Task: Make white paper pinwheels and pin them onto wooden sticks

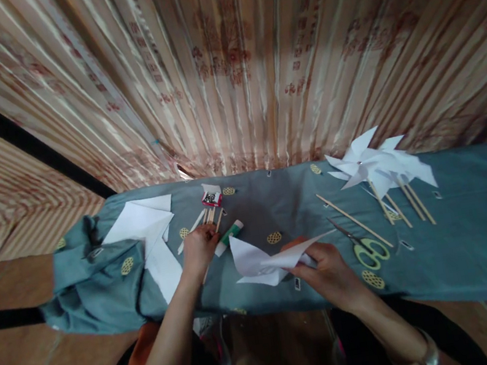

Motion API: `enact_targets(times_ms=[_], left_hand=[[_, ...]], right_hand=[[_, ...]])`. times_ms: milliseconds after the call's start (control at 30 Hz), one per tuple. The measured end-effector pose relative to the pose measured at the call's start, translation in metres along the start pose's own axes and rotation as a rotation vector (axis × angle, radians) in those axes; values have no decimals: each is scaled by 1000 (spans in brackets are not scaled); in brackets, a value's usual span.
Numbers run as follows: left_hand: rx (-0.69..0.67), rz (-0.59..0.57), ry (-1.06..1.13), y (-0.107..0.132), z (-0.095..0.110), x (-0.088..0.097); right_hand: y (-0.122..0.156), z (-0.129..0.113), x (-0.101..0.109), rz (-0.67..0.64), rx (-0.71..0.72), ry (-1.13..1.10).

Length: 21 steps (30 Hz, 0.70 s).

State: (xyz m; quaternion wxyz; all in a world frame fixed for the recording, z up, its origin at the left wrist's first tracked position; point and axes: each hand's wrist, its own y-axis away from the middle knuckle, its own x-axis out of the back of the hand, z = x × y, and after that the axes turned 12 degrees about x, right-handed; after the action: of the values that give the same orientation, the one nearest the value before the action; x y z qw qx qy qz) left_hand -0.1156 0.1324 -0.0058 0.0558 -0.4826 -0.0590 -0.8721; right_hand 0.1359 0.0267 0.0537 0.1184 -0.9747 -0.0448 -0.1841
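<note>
Far left: loose white sheets (143, 224) lie on the blue-grey cloth (467, 232), overlapping each other.

My left hand (198, 249) rests just right of them, fingers curled down over the near ends of a small bundle of wooden sticks (210, 215). Whether the fingers actually clamp a stick I cannot tell; the knuckles hide the tips. A small red-and-white box (211, 198) sits beyond the sticks, and a green-and-white glue stick (229, 236) lies just beside the hand.

Centre: the folded paper (257, 264) is at the near edge of the cloth — my right hand (328, 271) pinches its pointed flap between thumb and fingers.

Right of that hand: green-handled scissors (367, 249), near a single long stick (352, 220). Further right — finished white pinwheels (376, 166) on sticks, well apart from both hands.
</note>
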Motion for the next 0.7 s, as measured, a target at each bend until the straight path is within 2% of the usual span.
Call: enact_targets(times_ms=[100,200,267,300,433,533,633,700], left_hand=[[6,44,84,4,6,14],[-41,145,450,18,20,32],[-39,133,661,32,32,41],[-20,73,773,39,38,43],[181,-340,1054,66,58,39],[353,-618,1209,77,66,29],[528,-791,1313,84,68,21],[573,-839,1331,88,68,19]], right_hand=[[0,0,-1,8,35,14],[1,-5,-1,-8,105,58],[2,-12,-1,-26,177,82],[3,-16,-2,-25,229,92],[3,-32,-3,41,524,166],[0,-36,-1,66,640,228],[-4,-34,4,96,686,259],[-6,-33,7,104,688,270]])
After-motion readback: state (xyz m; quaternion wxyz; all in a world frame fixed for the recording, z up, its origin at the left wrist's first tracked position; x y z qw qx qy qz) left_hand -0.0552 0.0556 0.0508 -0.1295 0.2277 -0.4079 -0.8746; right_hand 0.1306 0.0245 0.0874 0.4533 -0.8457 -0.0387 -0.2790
